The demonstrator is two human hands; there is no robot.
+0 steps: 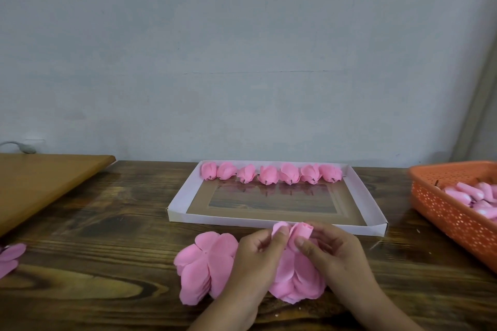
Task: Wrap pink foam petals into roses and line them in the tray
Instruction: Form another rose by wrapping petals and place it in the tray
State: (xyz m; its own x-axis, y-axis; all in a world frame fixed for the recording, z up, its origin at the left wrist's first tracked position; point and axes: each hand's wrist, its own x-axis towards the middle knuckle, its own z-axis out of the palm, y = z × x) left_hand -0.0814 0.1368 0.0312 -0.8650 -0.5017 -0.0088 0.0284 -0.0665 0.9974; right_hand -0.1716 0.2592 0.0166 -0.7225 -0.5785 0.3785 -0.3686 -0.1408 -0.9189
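Both hands meet just above the near edge of the surface [107,223]. The left hand [258,255] pinches a petal [278,228] between thumb and fingers [281,236]; the right hand [333,250] has its fingers curled round a rolled bud [302,231], thumb pressed on its side. Petal and bud touch between the two thumbs. Under the hands and spreading toward the wrists lies a pile [204,269] of flat pink petals, most of it out past the left knuckles. Beyond the fingertips stands the tray [183,196], and along its far wall seven roses [271,173] sit side by side in one row. Off past the right hand is an orange basket [451,212] with more pink pieces inside. Far out to the left, a few petals [10,255] lie at the surface edge, beside a brown board [40,183].
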